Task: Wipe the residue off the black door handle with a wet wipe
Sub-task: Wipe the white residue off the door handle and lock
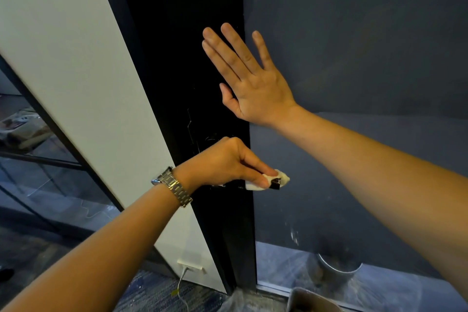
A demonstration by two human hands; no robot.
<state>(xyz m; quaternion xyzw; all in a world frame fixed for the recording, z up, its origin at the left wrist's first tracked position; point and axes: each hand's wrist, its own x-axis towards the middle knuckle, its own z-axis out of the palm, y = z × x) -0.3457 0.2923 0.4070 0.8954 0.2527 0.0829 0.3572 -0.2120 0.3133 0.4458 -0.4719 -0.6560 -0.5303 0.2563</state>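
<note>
My left hand [228,162], with a metal watch on the wrist, is closed around a white wet wipe [283,178] that wraps the black door handle [275,184]; only the handle's dark tip shows past my thumb. White smears mark the black door [187,58] just left of the handle. My right hand [249,78] lies flat, fingers spread, against the black door's edge and the dark blue wall above the handle.
A white wall panel [76,45] stands to the left, with a socket and cable near the floor. A bin [311,300] sits on the floor below. Glass panels with black frames [38,157] are at far left. A dark blue wall [367,45] fills the right.
</note>
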